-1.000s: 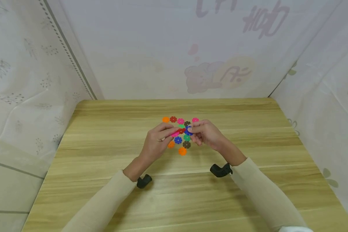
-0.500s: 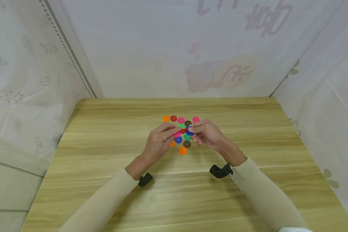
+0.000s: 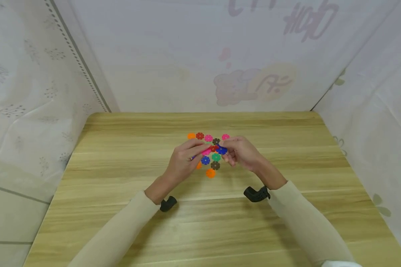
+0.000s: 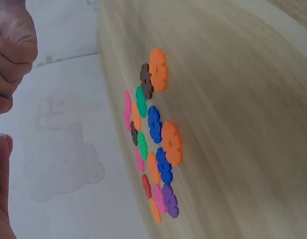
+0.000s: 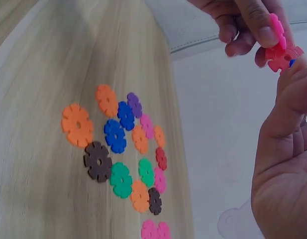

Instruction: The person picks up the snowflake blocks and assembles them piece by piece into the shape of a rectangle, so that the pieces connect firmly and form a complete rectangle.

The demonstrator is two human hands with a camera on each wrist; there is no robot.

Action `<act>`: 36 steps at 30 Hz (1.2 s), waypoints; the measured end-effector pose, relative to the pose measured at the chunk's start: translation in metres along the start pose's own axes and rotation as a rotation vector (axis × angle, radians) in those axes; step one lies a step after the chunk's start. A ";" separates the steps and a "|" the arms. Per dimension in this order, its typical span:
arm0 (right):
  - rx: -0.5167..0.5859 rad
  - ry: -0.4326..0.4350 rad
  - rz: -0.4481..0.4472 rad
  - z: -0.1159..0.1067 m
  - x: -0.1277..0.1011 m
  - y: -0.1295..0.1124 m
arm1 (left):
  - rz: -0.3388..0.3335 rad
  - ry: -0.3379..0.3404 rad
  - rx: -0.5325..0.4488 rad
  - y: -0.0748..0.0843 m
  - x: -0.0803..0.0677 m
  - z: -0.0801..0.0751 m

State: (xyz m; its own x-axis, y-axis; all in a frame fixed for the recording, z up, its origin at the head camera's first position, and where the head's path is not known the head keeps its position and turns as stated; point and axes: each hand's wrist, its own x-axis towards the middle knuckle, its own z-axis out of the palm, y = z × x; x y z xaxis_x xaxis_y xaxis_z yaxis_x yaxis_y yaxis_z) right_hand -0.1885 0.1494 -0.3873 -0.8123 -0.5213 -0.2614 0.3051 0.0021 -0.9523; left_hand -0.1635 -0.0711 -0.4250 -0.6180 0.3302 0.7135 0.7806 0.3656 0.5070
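My left hand (image 3: 183,157) pinches a pink snowflake disc (image 5: 278,31), which is joined to a red snowflake disc (image 5: 284,59). From the other side, my right hand (image 3: 245,152) holds a blue snowflake disc (image 3: 222,150) against the red one, between thumb and fingers. The right wrist view shows only a sliver of that blue disc, the rest hidden by fingers. Both hands are raised above the loose discs. In the left wrist view, the held discs are out of frame; my right hand (image 4: 14,45) shows curled at the upper left, my left fingers (image 4: 1,174) below.
Several loose snowflake discs lie flat on the wooden table under the hands, among them an orange disc (image 5: 77,125), a brown disc (image 5: 98,162), a green disc (image 5: 121,180) and a purple disc (image 4: 169,201). Printed cloth walls (image 3: 173,74) stand around the table.
Both hands have shifted slightly to the right with the joined discs. The blue disc has tilted, and more of its face shows below the right thumb.
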 end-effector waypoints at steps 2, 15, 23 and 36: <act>-0.012 0.003 0.002 -0.001 0.000 0.000 | 0.005 0.001 0.016 0.000 -0.001 0.001; -0.081 0.001 0.010 0.001 0.005 0.002 | -0.005 0.016 0.065 -0.001 -0.006 0.003; -0.105 0.022 0.018 0.000 0.008 0.007 | -0.131 -0.072 0.050 -0.004 -0.006 0.006; -0.134 0.090 0.029 -0.006 0.013 0.017 | -0.292 -0.045 -0.012 -0.008 -0.009 0.006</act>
State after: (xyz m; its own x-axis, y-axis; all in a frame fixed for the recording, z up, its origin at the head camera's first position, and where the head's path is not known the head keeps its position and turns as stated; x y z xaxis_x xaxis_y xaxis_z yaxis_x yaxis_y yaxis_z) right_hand -0.1971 0.1479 -0.4082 -0.8472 -0.4407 -0.2967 0.2653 0.1329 -0.9550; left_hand -0.1641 -0.0718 -0.4383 -0.8201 0.2505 0.5144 0.5697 0.4410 0.6935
